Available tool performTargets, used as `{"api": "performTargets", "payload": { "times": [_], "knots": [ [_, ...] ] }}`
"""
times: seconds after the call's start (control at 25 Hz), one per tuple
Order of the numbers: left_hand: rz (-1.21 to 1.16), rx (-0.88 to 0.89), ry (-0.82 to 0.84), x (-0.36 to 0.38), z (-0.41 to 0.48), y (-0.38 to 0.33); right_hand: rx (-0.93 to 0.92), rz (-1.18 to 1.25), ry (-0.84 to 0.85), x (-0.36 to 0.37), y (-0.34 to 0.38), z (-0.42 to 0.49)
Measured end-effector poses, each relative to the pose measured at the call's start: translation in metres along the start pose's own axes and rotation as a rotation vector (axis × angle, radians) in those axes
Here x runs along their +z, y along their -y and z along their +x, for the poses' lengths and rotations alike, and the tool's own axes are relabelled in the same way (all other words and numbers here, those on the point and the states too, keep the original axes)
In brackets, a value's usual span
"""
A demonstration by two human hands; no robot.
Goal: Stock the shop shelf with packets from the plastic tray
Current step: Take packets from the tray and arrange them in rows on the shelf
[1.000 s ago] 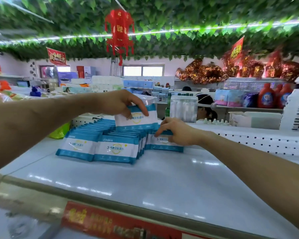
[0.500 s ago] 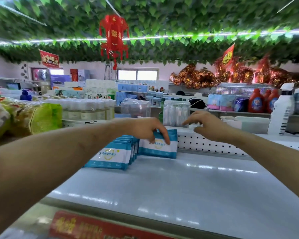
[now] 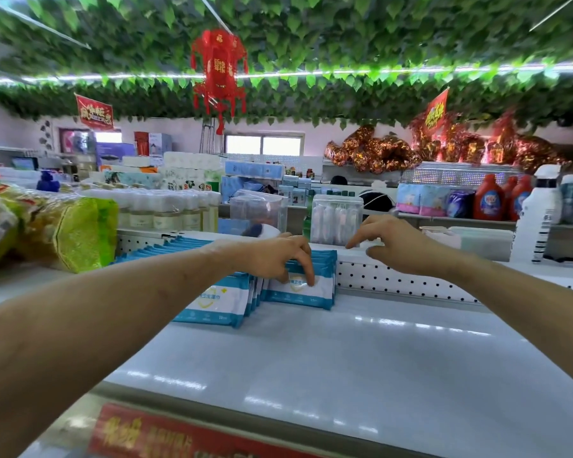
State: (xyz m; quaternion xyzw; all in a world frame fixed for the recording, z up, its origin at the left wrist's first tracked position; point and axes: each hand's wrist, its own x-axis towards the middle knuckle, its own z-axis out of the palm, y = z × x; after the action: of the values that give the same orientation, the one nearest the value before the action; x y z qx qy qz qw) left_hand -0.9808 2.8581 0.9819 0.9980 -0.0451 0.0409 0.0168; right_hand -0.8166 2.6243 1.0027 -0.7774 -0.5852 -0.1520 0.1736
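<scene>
**Hands at a packet row on a shop shelf**

Head view: the left hand (image 3: 278,256) was the nearer one, its fingers (image 3: 308,272) curled over the top edge of the front packet (image 3: 298,289). The packet stood upright at the back of the shelf (image 3: 344,358), long axis left to right. The right hand (image 3: 397,246) hovered just right, loosely curled, holding nothing. The tray was out of view and the left thumb was hidden.

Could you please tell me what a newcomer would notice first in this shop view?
A red lantern hangs top centre from the leafy green ceiling. Below it, the left hand curls its fingers over blue-and-white packets standing at the back of the white shelf, while the right hand hovers empty just to their right.
</scene>
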Motion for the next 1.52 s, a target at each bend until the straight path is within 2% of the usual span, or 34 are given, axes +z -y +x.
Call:
{"api": "performTargets", "payload": {
  "times": [0.16,0.32,0.44,0.56,0.76,0.96,1.08,1.28,1.52],
  "knots": [
    [0.023,-0.06,-0.087,-0.026,-0.044,0.014,-0.08,0.009,0.039,0.007,0.043,0.024],
    [0.026,-0.285,-0.207,-0.053,-0.133,0.03,-0.233,0.081,0.057,0.026,0.118,0.061],
    [0.057,-0.519,-0.246,-0.06,-0.23,0.044,-0.417,0.144,0.05,0.048,0.199,0.093],
    [0.088,-0.68,-0.253,-0.059,-0.336,0.043,-0.608,0.212,0.076,0.073,0.293,0.116],
    [0.099,-1.039,-0.221,-0.034,-0.498,0.005,-0.913,0.303,0.197,0.118,0.449,0.112],
    [0.007,-1.296,-0.214,0.048,-0.594,-0.053,-1.123,0.289,0.448,0.187,0.563,0.052],
    [-0.105,-1.407,-0.139,0.123,-0.62,-0.086,-1.188,0.245,0.599,0.255,0.598,-0.003],
    [-0.304,-1.515,0.021,0.237,-0.64,-0.132,-1.164,0.229,0.947,0.358,0.598,-0.091],
    [-0.508,-1.518,0.185,0.35,-0.643,-0.192,-1.184,0.159,1.105,0.436,0.569,-0.174]
  ]
}}
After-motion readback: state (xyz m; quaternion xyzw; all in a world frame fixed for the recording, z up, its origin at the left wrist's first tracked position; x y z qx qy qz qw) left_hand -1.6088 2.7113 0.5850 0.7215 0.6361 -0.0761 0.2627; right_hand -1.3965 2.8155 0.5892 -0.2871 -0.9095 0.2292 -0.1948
